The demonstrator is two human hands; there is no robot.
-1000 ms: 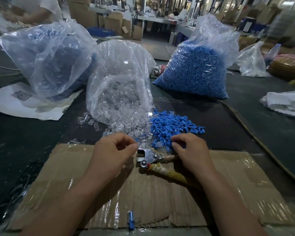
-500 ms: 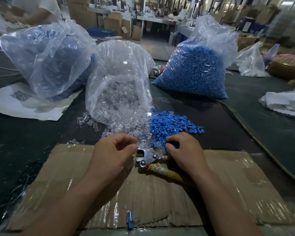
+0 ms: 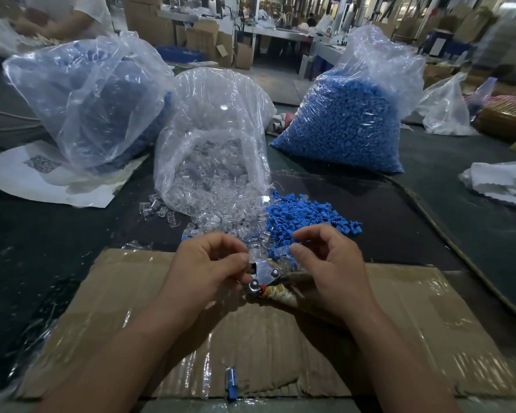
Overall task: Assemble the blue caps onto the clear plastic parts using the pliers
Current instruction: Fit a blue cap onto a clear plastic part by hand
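On creased, taped cardboard [image 3: 399, 323] lie shiny metal pliers [image 3: 265, 277].

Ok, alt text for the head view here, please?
A left hand and right hand, fingers curled, flank the head of pliers lying on taped cardboard; whether they pinch anything is unclear. Beyond lie a pile of blue caps and clear parts spilling from a bag. One blue-capped piece lies near the cardboard's front edge.
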